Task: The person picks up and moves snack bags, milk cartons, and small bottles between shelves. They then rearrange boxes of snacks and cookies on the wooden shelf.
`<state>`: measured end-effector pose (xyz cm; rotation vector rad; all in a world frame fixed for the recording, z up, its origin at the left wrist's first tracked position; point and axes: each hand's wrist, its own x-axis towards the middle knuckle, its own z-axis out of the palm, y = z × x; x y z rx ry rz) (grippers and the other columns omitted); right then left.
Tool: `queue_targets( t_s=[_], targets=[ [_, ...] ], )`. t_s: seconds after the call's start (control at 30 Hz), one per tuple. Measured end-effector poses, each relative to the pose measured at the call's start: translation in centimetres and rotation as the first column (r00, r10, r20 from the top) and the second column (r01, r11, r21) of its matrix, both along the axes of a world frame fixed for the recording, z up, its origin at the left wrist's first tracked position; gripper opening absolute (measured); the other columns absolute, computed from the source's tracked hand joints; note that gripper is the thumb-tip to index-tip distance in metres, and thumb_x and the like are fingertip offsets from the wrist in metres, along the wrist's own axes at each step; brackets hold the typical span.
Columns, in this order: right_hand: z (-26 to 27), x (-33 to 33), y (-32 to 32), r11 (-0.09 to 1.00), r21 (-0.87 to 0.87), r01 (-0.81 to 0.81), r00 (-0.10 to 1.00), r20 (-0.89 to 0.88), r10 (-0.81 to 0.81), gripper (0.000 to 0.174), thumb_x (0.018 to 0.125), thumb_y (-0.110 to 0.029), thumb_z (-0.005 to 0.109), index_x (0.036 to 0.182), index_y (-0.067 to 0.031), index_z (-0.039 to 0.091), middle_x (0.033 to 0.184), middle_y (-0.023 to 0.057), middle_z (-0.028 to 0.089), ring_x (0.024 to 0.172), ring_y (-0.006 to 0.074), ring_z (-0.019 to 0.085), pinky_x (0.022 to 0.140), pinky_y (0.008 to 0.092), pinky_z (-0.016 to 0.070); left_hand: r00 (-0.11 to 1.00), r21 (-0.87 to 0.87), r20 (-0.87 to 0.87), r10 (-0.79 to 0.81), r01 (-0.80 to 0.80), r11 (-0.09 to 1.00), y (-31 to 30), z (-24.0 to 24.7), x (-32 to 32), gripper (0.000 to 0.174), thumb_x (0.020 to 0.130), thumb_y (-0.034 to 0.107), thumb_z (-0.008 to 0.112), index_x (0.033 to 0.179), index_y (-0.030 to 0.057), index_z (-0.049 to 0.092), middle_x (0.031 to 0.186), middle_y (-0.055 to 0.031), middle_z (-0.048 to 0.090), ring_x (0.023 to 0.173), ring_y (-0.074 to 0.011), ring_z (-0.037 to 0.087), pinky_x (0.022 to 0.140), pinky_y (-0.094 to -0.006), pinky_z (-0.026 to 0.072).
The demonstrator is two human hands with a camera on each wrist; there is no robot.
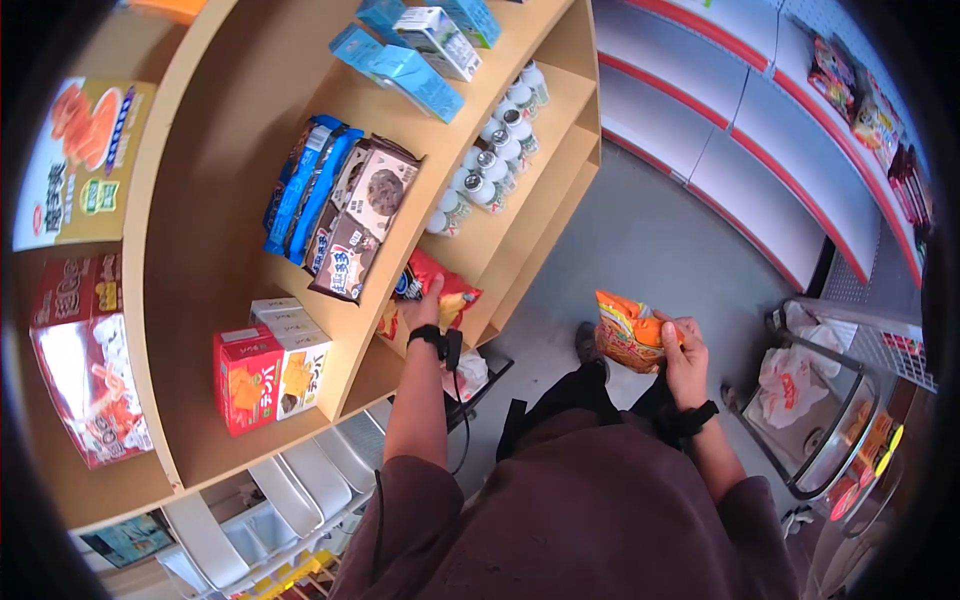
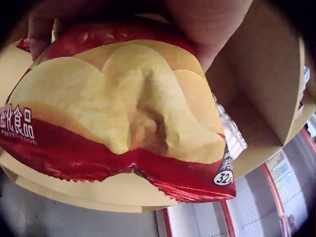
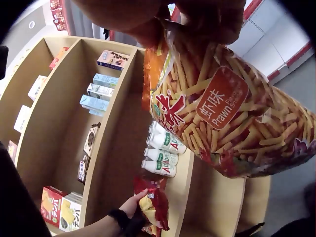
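My left hand (image 1: 424,312) grips a red and yellow bag of potato chips (image 1: 458,298) at a lower compartment of the wooden shelf (image 1: 345,385). In the left wrist view this chip bag (image 2: 118,98) fills the middle, its crimped edge facing away from the fingers at the top. Out in front of my body, my right hand (image 1: 687,362) pinches an orange bag of prawn-flavoured snack sticks (image 1: 628,335) by its edge. Close up in the right wrist view, the prawn snack bag (image 3: 222,108) hangs from the fingers, with a clear view of its printed sticks.
White-capped bottles (image 1: 487,192) stand in rows on the shelf beside the chip bag. Chocolate cookie packs (image 1: 382,190), blue cartons (image 1: 420,80) and red biscuit boxes (image 1: 248,385) fill the tier above. Across the aisle are metal racks (image 1: 740,165); a wire cart (image 1: 800,420) stands at right.
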<state>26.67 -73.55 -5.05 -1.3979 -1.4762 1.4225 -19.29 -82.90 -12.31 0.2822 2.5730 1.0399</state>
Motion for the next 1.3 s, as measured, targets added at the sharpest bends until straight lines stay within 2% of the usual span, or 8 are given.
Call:
queue_targets(
  t_s=[0.2,0.4,0.6,0.73,0.8,1.03,1.13,1.3],
  targets=[
    [-0.2,-0.2,-0.5,0.999,-0.041,0.020,1.000,-0.004,-0.020,0.027,0.101,-0.019,0.061,0.114,0.0025,0.071,0.093,0.0045,0.054,0.089,0.0147,0.053,0.087,0.0277,0.0442,0.999,-0.524,0.015,0.037,-0.024,0.851,3.6,-3.7,-4.3,0.148,0.065,0.074,0.075,0.150,-0.0165,-0.005,0.159,-0.0368,0.010,0.149,-0.0434,0.021,0.121,-0.0417,0.0228],
    [-0.5,0.1,-0.2,0.999,-0.042,0.020,0.999,0.043,-0.018,0.027,0.101,-0.019,0.061,0.113,0.0019,0.072,0.092,0.0042,0.053,0.089,0.0150,0.053,0.087,0.0277,0.0442,0.942,-0.499,0.114,-0.316,0.329,0.801,3.1,-1.9,-1.0,0.120,0.079,0.059,0.072,0.160,0.0089,-0.001,0.161,-0.0350,0.004,0.150,-0.0436,0.015,0.123,-0.0392,0.0211],
    [0.4,-0.4,0.1,1.000,0.002,0.002,1.000,0.014,-0.002,0.027,0.101,-0.020,0.061,0.116,0.0001,0.072,0.090,0.0041,0.054,0.088,0.0146,0.053,0.085,0.0273,0.0447,0.914,-0.438,-0.125,-0.386,0.298,0.848,2.2,-0.9,0.5,0.106,0.082,0.050,0.073,0.160,0.0078,0.013,0.159,-0.0349,0.011,0.148,-0.0465,0.019,0.121,-0.0443,0.0240],
    [1.7,-0.2,0.0,0.999,-0.035,-0.011,1.000,0.024,0.012,0.027,0.101,-0.022,0.060,0.116,-0.0027,0.073,0.090,0.0045,0.054,0.088,0.0154,0.055,0.085,0.0278,0.0452,0.647,-0.277,-0.349,-0.678,0.619,0.735,0.8,1.4,7.0,0.089,0.078,0.027,0.081,0.148,-0.0023,0.034,0.149,-0.0292,0.036,0.139,-0.0459,0.034,0.116,-0.0509,0.0300],
    [2.8,0.0,0.2,0.996,0.026,-0.081,0.996,0.036,0.080,0.028,0.101,-0.024,0.060,0.117,-0.0041,0.073,0.090,0.0048,0.053,0.088,0.0160,0.054,0.085,0.0283,0.0454,0.556,-0.048,-0.161,-0.816,0.821,0.569,1.0,3.0,11.2,0.090,0.076,0.029,0.084,0.146,-0.0029,0.037,0.146,-0.0269,0.041,0.137,-0.0437,0.038,0.115,-0.0493,0.0324],
    [9.5,0.3,1.3,0.986,0.012,-0.168,0.919,-0.360,0.161,0.032,0.105,-0.023,0.055,0.101,0.0040,0.072,0.093,0.0008,0.056,0.092,0.0104,0.056,0.085,0.0269,0.0467,0.127,0.679,0.270,-0.955,0.678,0.282,4.5,9.5,20.3,0.105,0.071,0.021,0.091,0.153,0.0035,0.028,0.151,-0.0159,0.043,0.141,-0.0268,0.042,0.116,-0.0438,0.0326],
    [13.3,1.3,2.4,0.998,-0.050,-0.045,0.883,-0.470,0.016,0.033,0.105,-0.024,0.055,0.107,0.0021,0.074,0.089,0.0002,0.053,0.089,0.0104,0.053,0.084,0.0262,0.0452,-0.106,0.692,0.288,-0.952,0.710,0.130,5.8,12.7,20.8,0.105,0.069,0.018,0.093,0.152,0.0038,0.030,0.150,-0.0134,0.044,0.139,-0.0243,0.043,0.116,-0.0431,0.0316],
    [17.7,1.7,3.2,0.991,-0.092,0.099,0.781,-0.609,-0.135,0.041,0.108,-0.028,0.048,0.105,0.0068,0.069,0.111,0.0045,0.065,0.093,0.0096,0.064,0.087,0.0268,0.0521,-0.038,0.755,0.150,-0.988,0.649,0.090,5.7,17.1,25.2,0.101,0.068,0.024,0.094,0.146,0.0009,0.033,0.141,-0.0118,0.053,0.132,-0.0226,0.051,0.112,-0.0376,0.0377]
  ],
)
